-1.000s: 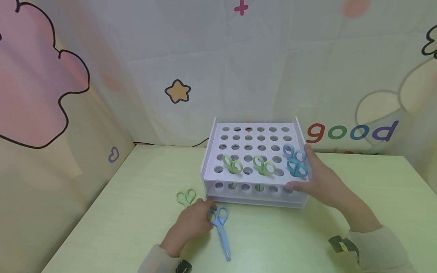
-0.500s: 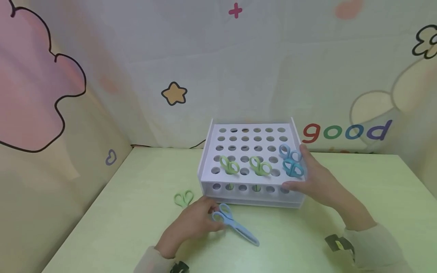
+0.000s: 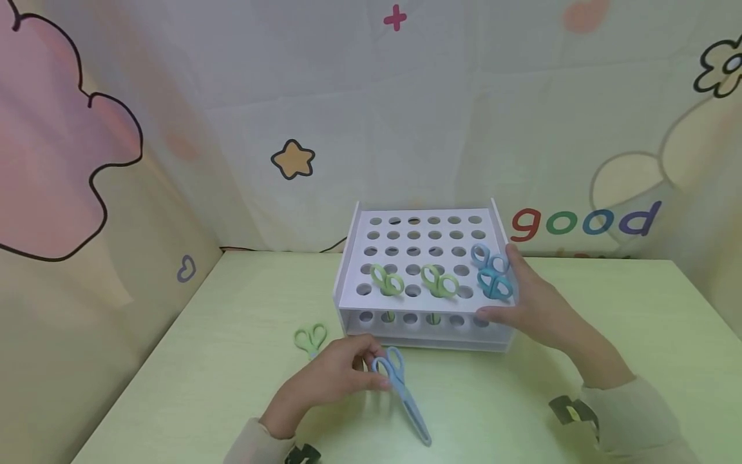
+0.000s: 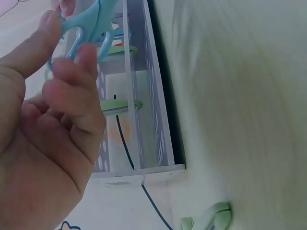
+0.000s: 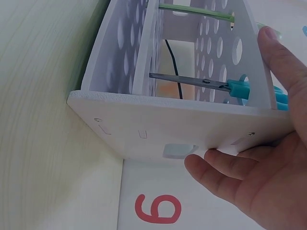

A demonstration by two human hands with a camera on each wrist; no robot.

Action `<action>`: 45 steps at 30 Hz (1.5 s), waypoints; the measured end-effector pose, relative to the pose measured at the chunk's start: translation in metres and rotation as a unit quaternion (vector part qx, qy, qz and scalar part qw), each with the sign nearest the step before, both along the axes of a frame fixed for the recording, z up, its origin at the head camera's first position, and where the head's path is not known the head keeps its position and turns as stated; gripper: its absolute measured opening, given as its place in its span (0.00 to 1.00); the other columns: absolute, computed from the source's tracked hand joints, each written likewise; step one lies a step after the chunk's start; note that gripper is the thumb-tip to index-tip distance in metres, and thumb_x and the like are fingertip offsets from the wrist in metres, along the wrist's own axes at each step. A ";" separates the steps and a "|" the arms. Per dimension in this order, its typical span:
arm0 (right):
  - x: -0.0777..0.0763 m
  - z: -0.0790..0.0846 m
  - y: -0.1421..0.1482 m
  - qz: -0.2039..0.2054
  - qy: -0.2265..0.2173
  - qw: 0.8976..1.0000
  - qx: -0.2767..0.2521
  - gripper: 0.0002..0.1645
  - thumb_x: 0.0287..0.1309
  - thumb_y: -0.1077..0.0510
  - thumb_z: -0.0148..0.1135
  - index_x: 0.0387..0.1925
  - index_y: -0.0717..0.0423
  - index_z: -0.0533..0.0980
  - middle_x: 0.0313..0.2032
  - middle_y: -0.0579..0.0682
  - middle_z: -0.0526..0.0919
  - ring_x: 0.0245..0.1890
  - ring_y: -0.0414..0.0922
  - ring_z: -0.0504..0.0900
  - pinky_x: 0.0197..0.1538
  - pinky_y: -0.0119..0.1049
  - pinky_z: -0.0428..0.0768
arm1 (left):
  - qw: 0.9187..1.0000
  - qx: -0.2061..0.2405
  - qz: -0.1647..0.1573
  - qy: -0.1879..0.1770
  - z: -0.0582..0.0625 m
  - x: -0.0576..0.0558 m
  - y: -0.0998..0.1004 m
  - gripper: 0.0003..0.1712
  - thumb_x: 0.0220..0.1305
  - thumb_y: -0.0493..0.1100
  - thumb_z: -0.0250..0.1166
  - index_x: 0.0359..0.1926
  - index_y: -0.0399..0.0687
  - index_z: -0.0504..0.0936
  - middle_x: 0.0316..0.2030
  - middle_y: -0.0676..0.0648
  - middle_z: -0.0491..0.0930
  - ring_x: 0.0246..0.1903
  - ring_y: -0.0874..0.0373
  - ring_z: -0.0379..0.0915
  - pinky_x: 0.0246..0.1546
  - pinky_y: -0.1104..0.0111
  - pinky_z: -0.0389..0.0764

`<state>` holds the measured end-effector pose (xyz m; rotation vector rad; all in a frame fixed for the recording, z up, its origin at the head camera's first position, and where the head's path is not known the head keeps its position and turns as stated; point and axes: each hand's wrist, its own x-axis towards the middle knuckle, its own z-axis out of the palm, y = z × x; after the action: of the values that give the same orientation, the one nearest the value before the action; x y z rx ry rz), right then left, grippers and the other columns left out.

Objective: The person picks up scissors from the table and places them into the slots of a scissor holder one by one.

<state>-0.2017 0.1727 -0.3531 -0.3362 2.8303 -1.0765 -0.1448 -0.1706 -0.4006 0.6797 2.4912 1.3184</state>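
My left hand (image 3: 333,374) pinches a light blue pair of scissors (image 3: 413,407) by the finger loops, in front of the rack, blades slanting down toward me. In the left wrist view its thumb and fingers are at the loops of these scissors (image 4: 91,23). With thumb on top and fingers along the side wall, my right hand (image 3: 545,312) holds the right end of a white perforated rack (image 3: 371,305). Green scissors (image 3: 386,284) and more green scissors (image 3: 437,285) stand in its front holes. Teal scissors (image 3: 494,284) and light blue scissors (image 3: 489,260) stand at its right.
Another green pair of scissors (image 3: 312,350) lies on the pale table (image 3: 232,361) left of the rack, partly behind my left hand. A printed cloth (image 3: 406,129) hangs behind the table, and a dark cord (image 3: 334,245) runs along its foot.
My left hand has picked up the light blue scissors and brought them slightly right; the blades swung right, then back toward me. My right hand stays on the rack.
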 end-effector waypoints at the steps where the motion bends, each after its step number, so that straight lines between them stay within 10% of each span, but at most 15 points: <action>1: 0.000 0.000 0.001 0.000 0.000 1.000 -0.001 0.80 0.51 0.39 0.78 0.79 0.51 0.25 0.77 0.66 0.43 0.69 0.66 0.57 0.66 0.63 0.61 | 1.000 0.008 -0.002 -0.010 0.001 0.000 0.001 0.14 0.59 0.46 0.76 0.42 0.49 0.82 0.30 0.55 0.80 0.25 0.62 0.71 0.26 0.70 0.74; 6: 0.001 -0.002 0.003 -0.001 -0.002 1.000 -0.011 0.81 0.50 0.38 0.78 0.79 0.51 0.25 0.78 0.66 0.43 0.68 0.65 0.58 0.66 0.63 0.61 | 0.998 0.046 -0.008 -0.049 0.007 -0.002 0.008 0.14 0.63 0.38 0.72 0.49 0.42 0.82 0.29 0.47 0.84 0.14 0.59 0.70 0.19 0.68 0.74; 29: -0.002 -0.004 -0.002 -0.002 0.015 1.000 -0.018 0.79 0.51 0.43 0.79 0.79 0.54 0.27 0.78 0.65 0.44 0.67 0.63 0.61 0.67 0.60 0.61 | 0.995 0.079 -0.001 0.057 0.028 -0.008 0.023 0.13 0.72 0.37 0.63 0.53 0.46 0.86 0.33 0.53 0.86 0.11 0.64 0.62 0.13 0.71 0.68; 39: -0.002 -0.007 -0.001 -0.006 0.022 1.000 -0.016 0.79 0.51 0.44 0.79 0.80 0.55 0.28 0.78 0.64 0.44 0.67 0.62 0.61 0.67 0.60 0.62 | 0.978 0.052 0.023 0.199 0.044 -0.009 0.039 0.06 0.68 0.36 0.66 0.42 0.45 0.89 0.30 0.57 0.84 0.24 0.65 0.69 0.27 0.70 0.72; 45: -0.002 -0.008 0.000 -0.010 0.017 1.000 -0.018 0.79 0.51 0.43 0.79 0.80 0.54 0.28 0.78 0.63 0.44 0.69 0.63 0.59 0.67 0.60 0.62 | 0.970 0.102 0.080 0.205 0.052 -0.012 0.049 0.04 0.63 0.35 0.69 0.39 0.42 0.89 0.30 0.52 0.87 0.29 0.62 0.75 0.30 0.70 0.75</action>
<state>-0.2037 0.1731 -0.3608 -0.3332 2.8539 -1.1364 -0.1569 -0.1220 -0.3483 0.8919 2.8046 1.6561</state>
